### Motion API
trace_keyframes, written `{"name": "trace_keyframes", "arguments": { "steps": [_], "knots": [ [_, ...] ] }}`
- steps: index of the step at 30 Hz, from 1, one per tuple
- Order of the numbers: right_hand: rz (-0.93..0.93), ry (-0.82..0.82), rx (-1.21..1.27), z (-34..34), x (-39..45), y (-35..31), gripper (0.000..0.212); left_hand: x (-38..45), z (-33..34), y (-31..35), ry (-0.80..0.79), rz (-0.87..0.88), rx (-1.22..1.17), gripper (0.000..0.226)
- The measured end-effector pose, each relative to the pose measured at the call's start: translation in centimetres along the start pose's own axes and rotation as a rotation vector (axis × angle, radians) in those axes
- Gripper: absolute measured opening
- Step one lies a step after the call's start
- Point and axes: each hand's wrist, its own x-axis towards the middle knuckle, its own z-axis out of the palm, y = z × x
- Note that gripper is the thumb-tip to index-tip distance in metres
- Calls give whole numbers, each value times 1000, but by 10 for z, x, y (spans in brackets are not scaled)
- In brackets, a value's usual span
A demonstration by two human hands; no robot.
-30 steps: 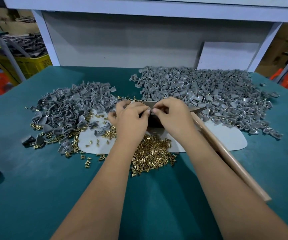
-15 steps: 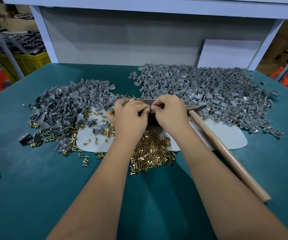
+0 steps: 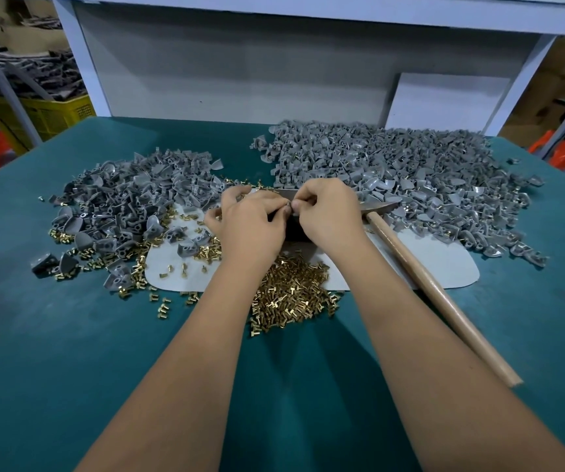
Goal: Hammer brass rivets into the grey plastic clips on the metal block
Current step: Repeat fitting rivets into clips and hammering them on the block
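Both hands over the dark metal block point(image 3: 295, 229) at the centre of the green table point(image 3: 70, 352), fingertips meeting above its top face. Left hand point(image 3: 250, 226) curled, thumb and forefinger pinching a small grey part at the meeting point; part too small to identify with certainty. Right hand point(image 3: 328, 212) likewise curled, fingertips pinched against the same spot; cannot tell what lies between them. Block mostly hidden beneath both hands, standing on a pale grey mat point(image 3: 444, 264). Brass rivets point(image 3: 291, 298) heaped just in front of the block, more scattered to the left. Grey plastic clips in two piles: left pile point(image 3: 128, 199), larger right pile point(image 3: 410, 172). Hammer point(image 3: 437, 287) lying unheld to the right, head near the block, wooden handle angled toward the near right.
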Motion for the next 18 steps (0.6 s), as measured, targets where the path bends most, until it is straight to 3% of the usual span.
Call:
{"name": "trace_keyframes", "arguments": {
  "steps": [7, 10, 13, 15, 18],
  "knots": [
    [-100, 79, 55, 4, -16, 7, 9, -3, 1, 0, 48, 2, 41, 19],
    [-72, 154, 84, -11, -24, 17, 18, -5, 3, 0, 80, -4, 61, 18],
    [75, 302, -291, -39, -32, 44, 23, -5, 5, -1, 79, -15, 45, 17],
    [204, 216, -598, -56, -38, 63, 24, -5, 5, -2, 71, -15, 41, 17],
    [295, 61, -695, -57, -42, 73, 29, -4, 6, -2, 75, -11, 10, 15]
  ]
}}
